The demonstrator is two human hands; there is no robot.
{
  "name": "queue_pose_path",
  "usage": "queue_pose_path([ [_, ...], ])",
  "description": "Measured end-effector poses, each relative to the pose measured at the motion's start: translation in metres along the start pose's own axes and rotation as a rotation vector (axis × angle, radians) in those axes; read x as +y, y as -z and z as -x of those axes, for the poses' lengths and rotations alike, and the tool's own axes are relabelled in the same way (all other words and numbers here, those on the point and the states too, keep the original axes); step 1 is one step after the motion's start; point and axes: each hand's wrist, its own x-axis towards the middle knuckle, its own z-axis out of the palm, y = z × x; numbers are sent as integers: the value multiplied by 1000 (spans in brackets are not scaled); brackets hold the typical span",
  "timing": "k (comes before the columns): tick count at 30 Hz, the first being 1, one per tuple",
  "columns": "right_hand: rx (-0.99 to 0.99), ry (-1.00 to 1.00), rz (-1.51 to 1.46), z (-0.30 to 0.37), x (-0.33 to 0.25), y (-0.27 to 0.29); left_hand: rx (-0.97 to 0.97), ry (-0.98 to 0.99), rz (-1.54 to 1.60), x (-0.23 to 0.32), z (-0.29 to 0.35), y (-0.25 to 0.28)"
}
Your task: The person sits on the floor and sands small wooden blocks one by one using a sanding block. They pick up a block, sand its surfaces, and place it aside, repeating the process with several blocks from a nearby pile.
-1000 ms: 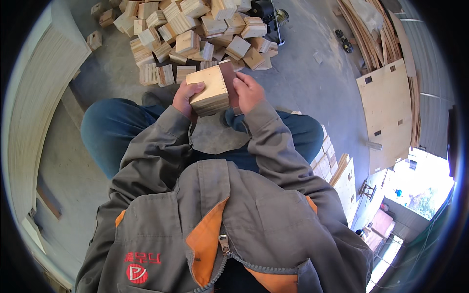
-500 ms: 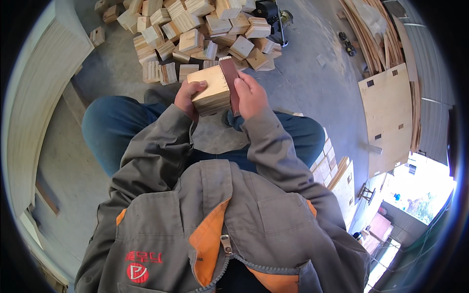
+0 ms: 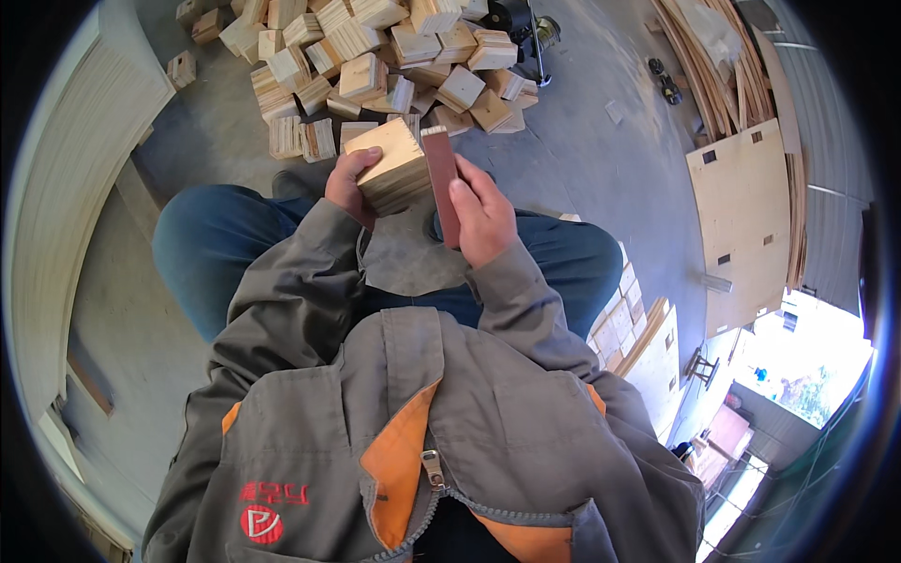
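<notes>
A pale plywood block (image 3: pixel 394 167) sits just above the middle of the frame, raised over the person's lap, its broad face turned up toward the camera and its layered edge showing along the lower side. The left hand (image 3: pixel 349 184) wraps the block's left end, fingers curled over the top edge — closed firmly on it. Pressed flat against the block's right side is a thin reddish-brown strip (image 3: pixel 442 183), which looks like a sanding pad or a slat, though which cannot be told. The right hand (image 3: pixel 481 211) clasps this strip from the right, thumb along its face, so it too is closed and holding.

The strip's long axis runs nearly straight up and down the frame, its upper end pointing toward the heap of blocks (image 3: pixel 375 56) at the top and its lower end toward the person's chest. The block's long axis slants from lower left to upper right. Both hands touch their pieces, the two pieces touch each other, and neither hand is nearer than the other — the block lies between them.

Further out, blue trousers and a grey jacket with orange panels fill the lower frame, the concrete floor (image 3: pixel 582 141) spreads around, and a plywood sheet (image 3: pixel 741 225) lies at the right
</notes>
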Motion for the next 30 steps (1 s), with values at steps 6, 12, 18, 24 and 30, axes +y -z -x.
queue_pose_path([
  [6, 40, -148, 122, -76, 53, 13, -121, -101, -108, -6, 13, -24],
  [12, 19, -150, 4, -39, 17, 27, 57, -56, 83, 8, 11, -11],
  [18, -15, -146, -13, 7, 19, 8, -10, -137, 77, 5, -1, 2],
  [24, 54, -208, 201, -36, 20, 4, -153, -351, -195, 0, 0, -5],
  [30, 165, -152, 230, -82, 52, 25, -284, -104, -41, 8, 10, -8],
])
